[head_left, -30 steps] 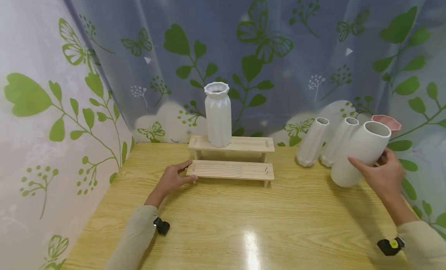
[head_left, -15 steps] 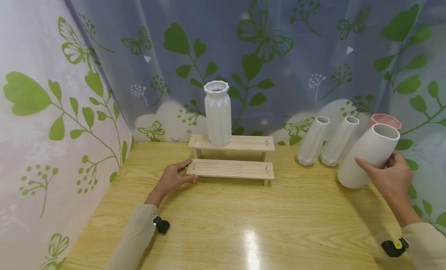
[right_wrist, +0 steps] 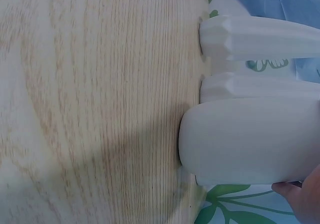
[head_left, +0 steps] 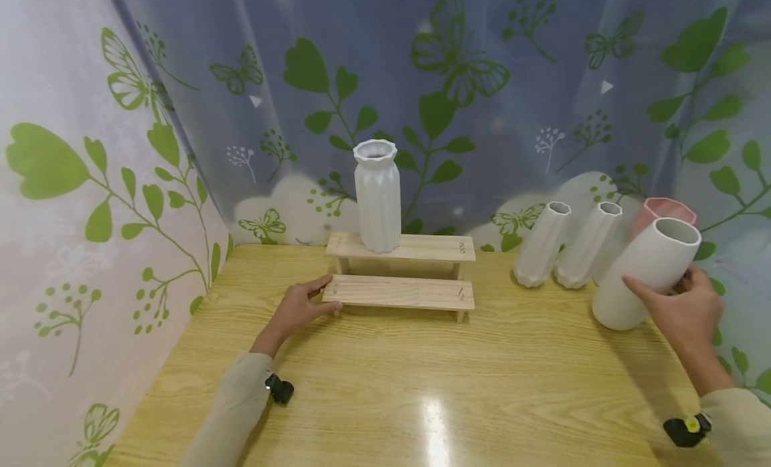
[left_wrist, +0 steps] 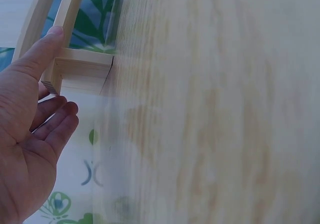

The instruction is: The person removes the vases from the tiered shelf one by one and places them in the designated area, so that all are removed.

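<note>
In the head view my left hand (head_left: pixel 298 310) grips the left end of the lower step of a two-tier wooden stand (head_left: pixel 400 292). The left wrist view shows the thumb against the board of that stand (left_wrist: pixel 70 12), with the other fingers curled below. A white fluted vase (head_left: pixel 379 203) stands upright on the upper step, left of its middle. At the right, my right hand (head_left: pixel 687 313) holds a smooth, wide-mouthed white vase (head_left: pixel 644 273), thumb on its near side and the other fingers mostly hidden behind it. In the right wrist view this vase's base (right_wrist: pixel 192 139) appears at the tabletop.
Two slim ribbed white vases (head_left: pixel 539 247) stand side by side left of the held one. Behind it, a pink vase (head_left: pixel 665 209) is partly hidden. A patterned curtain (head_left: pixel 482 119) borders the wooden table (head_left: pixel 385 387) at the back and sides.
My right hand has moved the smooth white vase a little to the right and nearer to me, so it covers less of the slim vase beside it. The left hand stays put.
</note>
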Demonstrator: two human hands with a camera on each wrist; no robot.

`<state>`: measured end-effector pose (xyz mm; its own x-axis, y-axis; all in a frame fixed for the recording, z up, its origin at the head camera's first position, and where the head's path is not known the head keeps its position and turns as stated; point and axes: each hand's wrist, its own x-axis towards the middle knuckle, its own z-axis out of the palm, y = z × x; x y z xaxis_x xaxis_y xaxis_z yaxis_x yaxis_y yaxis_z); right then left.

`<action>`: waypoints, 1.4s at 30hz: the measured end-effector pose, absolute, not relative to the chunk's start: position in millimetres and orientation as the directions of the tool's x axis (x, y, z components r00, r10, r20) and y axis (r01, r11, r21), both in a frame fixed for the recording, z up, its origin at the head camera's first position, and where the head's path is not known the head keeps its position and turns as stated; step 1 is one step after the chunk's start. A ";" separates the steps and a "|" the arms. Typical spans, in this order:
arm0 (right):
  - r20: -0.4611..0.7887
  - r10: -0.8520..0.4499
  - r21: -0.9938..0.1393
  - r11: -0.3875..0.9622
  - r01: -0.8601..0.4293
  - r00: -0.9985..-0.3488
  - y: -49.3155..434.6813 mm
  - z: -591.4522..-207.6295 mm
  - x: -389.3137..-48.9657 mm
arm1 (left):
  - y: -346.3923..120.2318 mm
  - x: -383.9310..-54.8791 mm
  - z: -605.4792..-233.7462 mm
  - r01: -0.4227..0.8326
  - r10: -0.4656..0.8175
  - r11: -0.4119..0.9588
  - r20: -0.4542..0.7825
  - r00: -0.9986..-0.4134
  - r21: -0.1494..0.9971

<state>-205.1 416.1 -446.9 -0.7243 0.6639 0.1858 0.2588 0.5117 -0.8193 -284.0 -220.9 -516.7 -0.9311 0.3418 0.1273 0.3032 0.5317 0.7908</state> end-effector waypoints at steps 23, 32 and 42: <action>0.133 0.663 -0.827 0.483 0.286 -0.736 424.7 -449.1 -198.3 | -218.5 -283.1 -517.8 0.297 0.339 0.549 0.117 -0.934 0.781; 0.124 0.643 -0.809 0.506 0.298 -0.755 423.2 -443.3 -194.0 | -218.8 -283.2 -517.7 0.291 0.331 0.548 0.116 -0.936 0.784; 0.144 0.690 -0.845 0.459 0.274 -0.710 418.1 -428.8 -181.2 | -220.0 -283.4 -516.5 0.295 0.335 0.545 0.119 -0.935 0.785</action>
